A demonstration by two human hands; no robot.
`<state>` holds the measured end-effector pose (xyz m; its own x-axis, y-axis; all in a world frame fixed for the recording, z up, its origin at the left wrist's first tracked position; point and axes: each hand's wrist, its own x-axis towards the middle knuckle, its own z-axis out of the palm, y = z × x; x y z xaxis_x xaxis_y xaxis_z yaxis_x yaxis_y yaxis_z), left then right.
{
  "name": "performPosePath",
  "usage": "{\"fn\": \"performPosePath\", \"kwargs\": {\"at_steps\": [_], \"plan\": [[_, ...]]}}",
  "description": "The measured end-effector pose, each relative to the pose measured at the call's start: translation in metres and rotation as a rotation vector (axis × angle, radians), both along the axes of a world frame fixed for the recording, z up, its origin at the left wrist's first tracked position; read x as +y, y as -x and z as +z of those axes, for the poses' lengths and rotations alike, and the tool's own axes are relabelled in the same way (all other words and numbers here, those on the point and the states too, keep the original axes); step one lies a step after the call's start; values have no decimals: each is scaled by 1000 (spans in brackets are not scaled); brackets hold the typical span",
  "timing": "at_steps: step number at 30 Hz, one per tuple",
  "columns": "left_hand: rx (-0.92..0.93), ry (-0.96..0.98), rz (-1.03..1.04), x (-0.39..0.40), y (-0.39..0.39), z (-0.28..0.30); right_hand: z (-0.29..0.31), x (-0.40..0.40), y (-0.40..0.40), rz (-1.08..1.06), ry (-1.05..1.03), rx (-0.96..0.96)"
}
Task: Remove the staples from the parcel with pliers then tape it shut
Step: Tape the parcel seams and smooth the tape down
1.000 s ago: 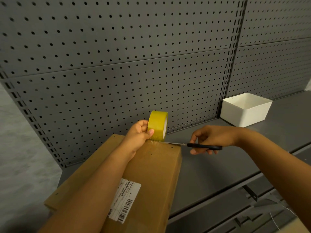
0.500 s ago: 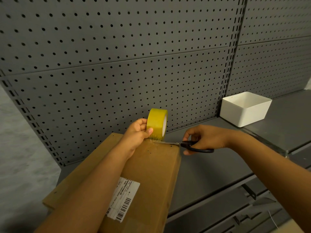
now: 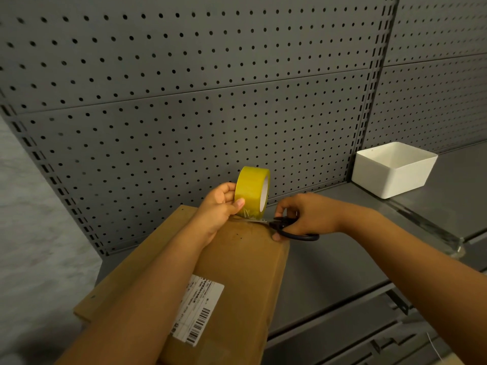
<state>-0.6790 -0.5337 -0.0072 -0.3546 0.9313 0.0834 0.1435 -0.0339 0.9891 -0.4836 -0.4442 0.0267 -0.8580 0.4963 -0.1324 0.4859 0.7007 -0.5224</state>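
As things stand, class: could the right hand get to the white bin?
Probably yes, once freed. The right hand grips scissors at the parcel, and bare shelf lies between it and the bin, with nothing blocking.

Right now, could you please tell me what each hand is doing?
Left hand: grips the yellow tape roll.
Right hand: holds the black-handled scissors at the tape.

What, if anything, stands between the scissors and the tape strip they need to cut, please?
Nothing visible: the scissors in the right hand already reach the strip under the roll, which the left hand holds above the parcel.
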Motion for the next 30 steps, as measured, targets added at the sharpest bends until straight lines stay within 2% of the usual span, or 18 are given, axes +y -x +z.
{"fn": "performPosePath", "kwargs": {"at_steps": [8, 18, 23, 30], "plan": [[11, 8, -10, 2, -2, 0, -2, 4, -2, 21, -39, -19], [15, 23, 10, 3, 0, -2, -4, 9, -3, 29, 13, -15], [-42, -28, 46, 4, 5, -1, -5, 10, -5, -5, 30, -8], [-51, -26, 116, 5, 9, -2, -11, 20, -30, -142, 62, -108]]}}
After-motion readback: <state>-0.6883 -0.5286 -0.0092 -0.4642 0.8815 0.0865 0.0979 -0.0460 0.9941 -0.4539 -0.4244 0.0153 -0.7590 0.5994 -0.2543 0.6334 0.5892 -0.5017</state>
